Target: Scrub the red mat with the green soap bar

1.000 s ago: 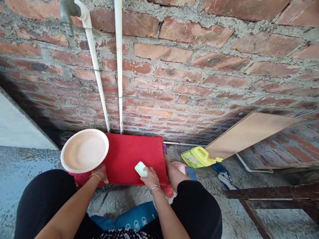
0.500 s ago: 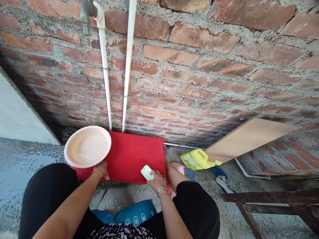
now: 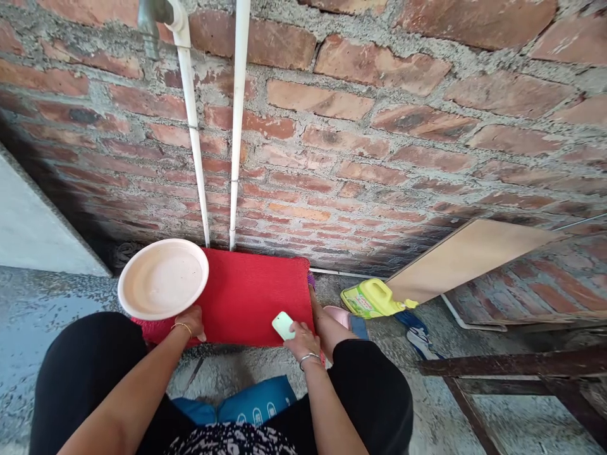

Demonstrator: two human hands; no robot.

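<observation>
A red cloth [image 3: 256, 291] lies spread over a low support by the wall, near my knees. My left hand [image 3: 192, 322] rests palm down on its near-left part, just below the rim of a pale pink basin [image 3: 164, 278]. The thumb lies apart from the fingers, which are partly hidden by the rim. On the cloth's near-right part, my right hand [image 3: 301, 341] is closed around a pale green scrub brush [image 3: 283, 325] with a small hole at one end. Its underside faces the cloth, so no bristles show. The basin stands on the cloth's left end.
A yellow detergent jug [image 3: 374, 298] stands right of my leg, with a tan board [image 3: 474, 259] leaning behind it. A dark wooden frame [image 3: 512, 365] is at lower right. White pipes [image 3: 238, 126] and a tap [image 3: 148, 28] run along the brick wall. Wet floor lies left.
The view has shifted slightly. My right hand and the brush have moved a little to the right and up over the cloth. My left hand keeps its place by the basin.
</observation>
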